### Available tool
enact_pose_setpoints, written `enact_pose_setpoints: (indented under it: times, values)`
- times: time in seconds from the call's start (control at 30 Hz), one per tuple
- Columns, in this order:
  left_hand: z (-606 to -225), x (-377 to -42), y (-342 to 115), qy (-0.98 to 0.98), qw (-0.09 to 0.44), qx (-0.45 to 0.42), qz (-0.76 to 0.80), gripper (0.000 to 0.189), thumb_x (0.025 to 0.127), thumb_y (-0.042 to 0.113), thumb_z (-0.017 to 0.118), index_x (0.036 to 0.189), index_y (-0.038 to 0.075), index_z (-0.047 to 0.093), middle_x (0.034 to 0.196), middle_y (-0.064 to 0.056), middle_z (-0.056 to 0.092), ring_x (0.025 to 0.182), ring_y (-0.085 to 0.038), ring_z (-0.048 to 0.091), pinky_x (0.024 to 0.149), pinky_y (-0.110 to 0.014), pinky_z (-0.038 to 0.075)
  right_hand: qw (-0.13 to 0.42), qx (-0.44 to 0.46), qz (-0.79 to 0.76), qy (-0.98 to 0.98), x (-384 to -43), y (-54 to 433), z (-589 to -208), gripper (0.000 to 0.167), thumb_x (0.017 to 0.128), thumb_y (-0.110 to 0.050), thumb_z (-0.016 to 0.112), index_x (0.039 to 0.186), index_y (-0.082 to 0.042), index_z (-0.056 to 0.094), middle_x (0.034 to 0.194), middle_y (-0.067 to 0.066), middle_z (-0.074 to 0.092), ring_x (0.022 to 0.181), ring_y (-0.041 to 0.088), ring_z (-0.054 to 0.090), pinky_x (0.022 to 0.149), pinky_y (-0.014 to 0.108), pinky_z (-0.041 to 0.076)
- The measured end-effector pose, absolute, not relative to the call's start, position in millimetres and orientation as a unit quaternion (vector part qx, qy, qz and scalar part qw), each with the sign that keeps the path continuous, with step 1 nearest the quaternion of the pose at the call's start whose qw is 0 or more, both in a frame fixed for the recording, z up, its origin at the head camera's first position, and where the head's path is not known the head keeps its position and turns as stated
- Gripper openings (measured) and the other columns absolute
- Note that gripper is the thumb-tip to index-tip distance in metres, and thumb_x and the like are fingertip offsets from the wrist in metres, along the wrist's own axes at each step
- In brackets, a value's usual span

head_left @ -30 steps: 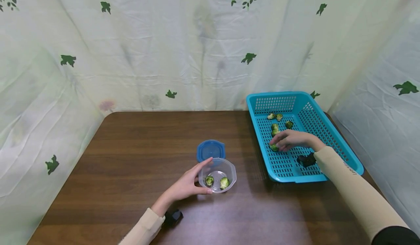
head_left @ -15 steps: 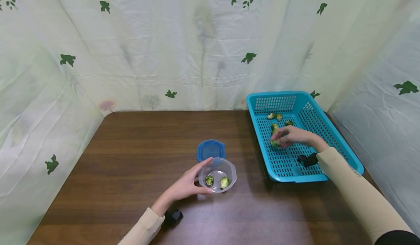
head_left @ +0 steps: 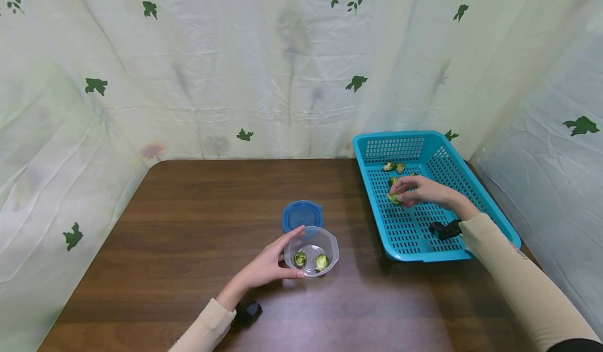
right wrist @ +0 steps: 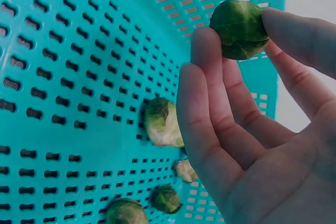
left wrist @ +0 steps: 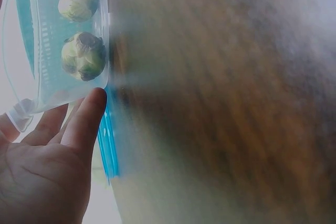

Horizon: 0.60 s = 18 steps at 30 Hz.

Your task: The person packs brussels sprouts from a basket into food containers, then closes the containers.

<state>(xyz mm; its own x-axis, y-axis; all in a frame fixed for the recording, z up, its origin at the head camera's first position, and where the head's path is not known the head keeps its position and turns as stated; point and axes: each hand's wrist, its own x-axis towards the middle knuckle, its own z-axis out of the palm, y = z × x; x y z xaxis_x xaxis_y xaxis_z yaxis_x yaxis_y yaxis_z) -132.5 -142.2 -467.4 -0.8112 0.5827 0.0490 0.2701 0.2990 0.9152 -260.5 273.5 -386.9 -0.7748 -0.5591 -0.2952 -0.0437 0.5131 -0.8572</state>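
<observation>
My right hand is over the blue plastic basket and pinches a green Brussels sprout between thumb and fingertips. In the right wrist view that sprout is up off the basket floor, with another sprout behind the fingers. On the table, my left hand grips a clear plastic container, thumb at its near side and fingers at its left and far side. Inside lie two Brussels sprouts, one darker sprout and one paler sprout.
A blue lid lies just behind the container on the brown wooden table. Several more sprouts, among them a pale sprout, lie toward the basket's far left. A leaf-patterned cloth hangs behind the table.
My right hand has moved slightly away from me inside the basket, bringing the pinched sprout along. The left hand and the container have stayed in place.
</observation>
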Motion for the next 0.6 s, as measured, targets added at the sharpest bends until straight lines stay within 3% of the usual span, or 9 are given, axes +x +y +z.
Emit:
enact_pose_setpoints:
  times: [0.23, 0.37, 0.6]
  values:
    - [-467, -132, -143, 0.792, 0.15, 0.268, 0.527, 0.095, 0.078, 0.021, 0.081, 0.153, 0.014, 0.023, 0.15, -0.007, 0.033, 0.136, -0.024, 0.031, 0.101, -0.041, 0.04, 0.273, -0.195, -0.463, 0.821, -259, 268, -386, 0.025, 0.097, -0.011, 0.055, 0.116, 0.005, 0.054, 0.106, 0.019, 0.058, 0.082, 0.033, 0.059, 0.074, 0.041, 0.053]
    - [-466, -131, -143, 0.793, 0.15, 0.266, 0.528, 0.095, 0.078, 0.021, 0.081, 0.153, 0.014, 0.023, 0.15, -0.007, 0.033, 0.136, -0.023, 0.03, 0.102, -0.041, 0.039, 0.268, -0.2, -0.477, 0.813, -256, 266, -384, 0.026, 0.097, -0.012, 0.056, 0.115, 0.005, 0.052, 0.108, 0.021, 0.056, 0.082, 0.029, 0.06, 0.077, 0.044, 0.053]
    - [-466, -131, -142, 0.793, 0.15, 0.266, 0.527, 0.095, 0.078, 0.021, 0.081, 0.153, 0.013, 0.023, 0.15, -0.006, 0.033, 0.136, -0.023, 0.03, 0.102, -0.041, 0.039, 0.255, -0.212, -0.501, 0.8, -252, 260, -378, 0.024, 0.097, -0.011, 0.056, 0.112, 0.006, 0.051, 0.112, 0.024, 0.054, 0.096, 0.043, 0.059, 0.087, 0.055, 0.049]
